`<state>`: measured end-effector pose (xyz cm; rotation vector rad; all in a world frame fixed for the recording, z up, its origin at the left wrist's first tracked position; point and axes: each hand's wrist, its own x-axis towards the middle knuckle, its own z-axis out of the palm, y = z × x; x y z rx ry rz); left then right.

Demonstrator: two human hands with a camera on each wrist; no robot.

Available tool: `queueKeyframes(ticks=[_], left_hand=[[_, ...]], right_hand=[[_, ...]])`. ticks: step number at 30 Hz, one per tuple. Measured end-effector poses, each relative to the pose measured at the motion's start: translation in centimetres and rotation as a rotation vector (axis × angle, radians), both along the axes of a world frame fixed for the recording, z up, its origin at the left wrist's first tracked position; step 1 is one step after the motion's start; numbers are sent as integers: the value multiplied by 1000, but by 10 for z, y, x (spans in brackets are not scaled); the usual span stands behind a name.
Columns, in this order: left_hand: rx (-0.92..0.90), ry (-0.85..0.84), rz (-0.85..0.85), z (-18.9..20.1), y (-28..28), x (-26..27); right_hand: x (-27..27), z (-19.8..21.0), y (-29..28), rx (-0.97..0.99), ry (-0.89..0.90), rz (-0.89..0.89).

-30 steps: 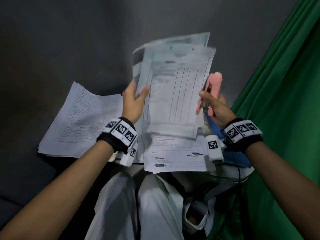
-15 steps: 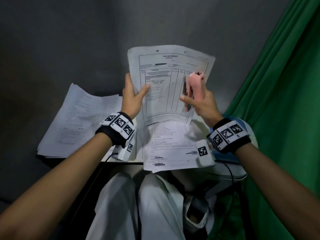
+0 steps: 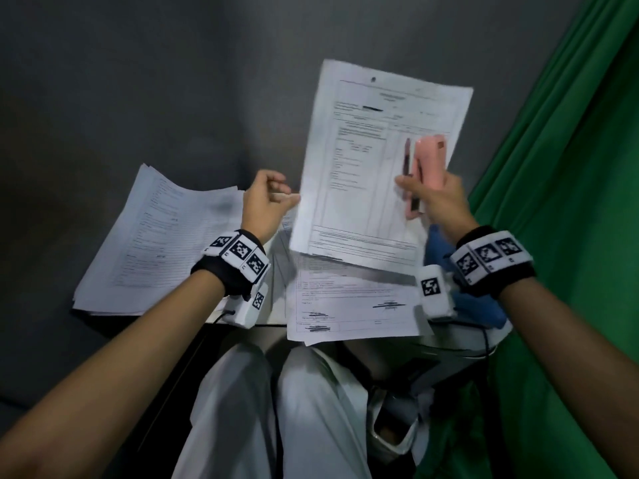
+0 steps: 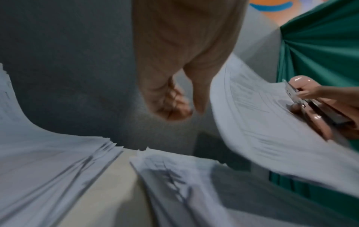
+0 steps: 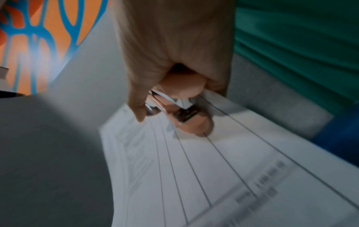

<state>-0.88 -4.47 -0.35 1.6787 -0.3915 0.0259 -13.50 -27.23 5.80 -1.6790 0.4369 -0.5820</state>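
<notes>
My right hand (image 3: 444, 202) grips a pink stapler (image 3: 428, 164) and holds a printed form sheet (image 3: 356, 174) upright with it. The stapler's pink top and dark metal part stand apart in front of the sheet's right side. How the sheet is pinched is hidden. The right wrist view shows the stapler (image 5: 196, 124) lying over the ruled sheet (image 5: 213, 169). My left hand (image 3: 273, 193) hangs just left of the sheet's edge, fingers curled, holding nothing. In the left wrist view its fingers (image 4: 174, 106) fold into the palm, apart from the sheet (image 4: 262, 122).
A thick stack of papers (image 3: 155, 243) lies on the left. More printed sheets (image 3: 345, 302) lie in front of me over my knees. A green curtain (image 3: 560, 167) hangs at the right, with a blue object (image 3: 473, 305) under my right wrist.
My left hand has let go of the sheet's left edge and curled shut beside it. My right hand with the stapler now carries the sheet alone, raised and shifted right.
</notes>
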Motion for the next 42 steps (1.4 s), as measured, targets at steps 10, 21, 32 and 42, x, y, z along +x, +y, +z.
queueKeyframes(ticks=[10,21,32,42], left_hand=[[743,246,78,-32,-21,-37],[318,354,-105,-32,-32,-40],[-61,-98,-212,34,-1,-23],[-188,-165,-60,24,-7,-20]], right_hand=[[-27,-54,-19,123,666,43],[-26,-66,-6,224,528,141],[-12,-9,4,91,5,126],[-9,1,41,-63,-32,194]])
